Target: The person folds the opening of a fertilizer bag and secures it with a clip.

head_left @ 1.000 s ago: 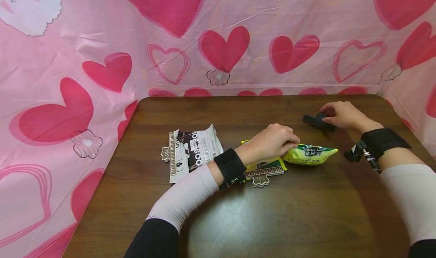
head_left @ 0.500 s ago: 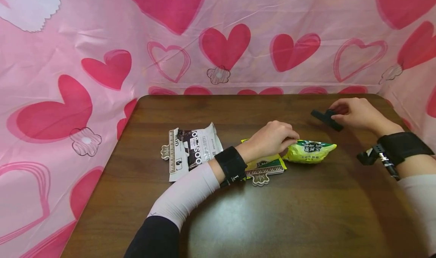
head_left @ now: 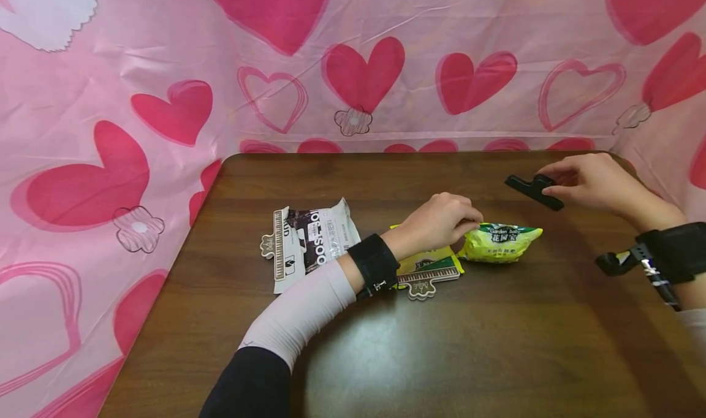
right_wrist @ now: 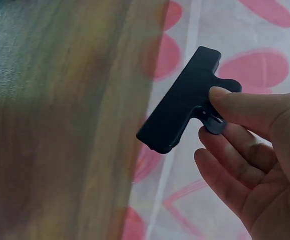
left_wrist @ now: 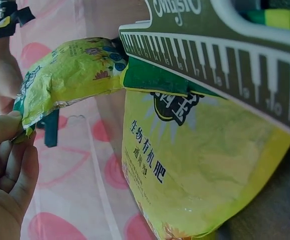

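Dark wooden table [head_left: 441,357], on it a yellow-green bag [head_left: 499,242] and a black-and-white packet [head_left: 314,240], well apart.

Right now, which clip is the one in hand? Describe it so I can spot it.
On the brown table, look to the far right corner. The right hand pinches a black bag clip off the surface; the other clips are flat, ruler-printed ones fixed on the bags.

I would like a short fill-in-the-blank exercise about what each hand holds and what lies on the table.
1. The right hand pinches a ____ clip by its handles.
2. The left hand pinches the folded end of the ____ bag.
3. The black-and-white packet lies to the ____ of the left hand on the wooden table.

Missing words: black; yellow-green; left
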